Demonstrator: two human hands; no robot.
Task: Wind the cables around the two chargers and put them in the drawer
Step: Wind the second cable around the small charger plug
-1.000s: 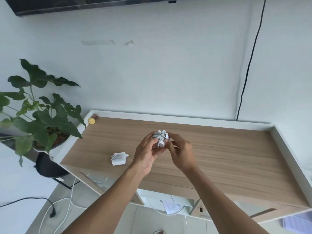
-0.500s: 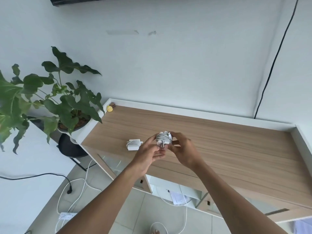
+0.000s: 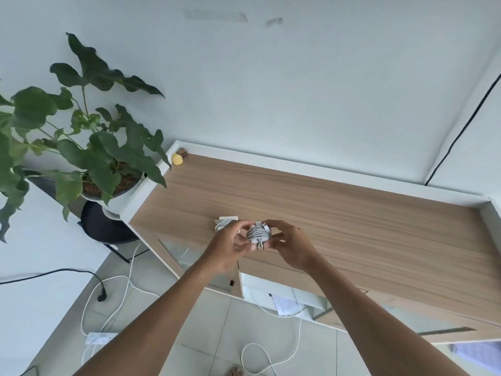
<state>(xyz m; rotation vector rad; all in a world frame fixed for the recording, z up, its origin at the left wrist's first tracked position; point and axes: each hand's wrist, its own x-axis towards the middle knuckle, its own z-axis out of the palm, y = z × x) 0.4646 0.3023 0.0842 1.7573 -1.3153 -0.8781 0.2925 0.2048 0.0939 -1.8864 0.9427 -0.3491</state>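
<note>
A white charger (image 3: 259,234) with its cable wound round it is held above the front edge of the wooden cabinet top (image 3: 339,215). My left hand (image 3: 230,248) grips it from the left and my right hand (image 3: 291,245) grips it from the right. The second white charger (image 3: 223,222) lies on the cabinet top just behind my left hand, partly hidden by it, with its cable wrapped. Below the top, an open compartment (image 3: 273,294) of the cabinet shows white walls, a paper and a cable.
A potted plant (image 3: 89,147) stands left of the cabinet. A small yellow object (image 3: 177,159) sits in the cabinet's back left corner. White cables and a power strip (image 3: 100,338) lie on the tiled floor. A black cable (image 3: 461,134) runs down the wall at right.
The view has swung left and down, so the cabinet now sits further right. My hands with the wound charger have come back toward the front edge, in front of the second charger.
</note>
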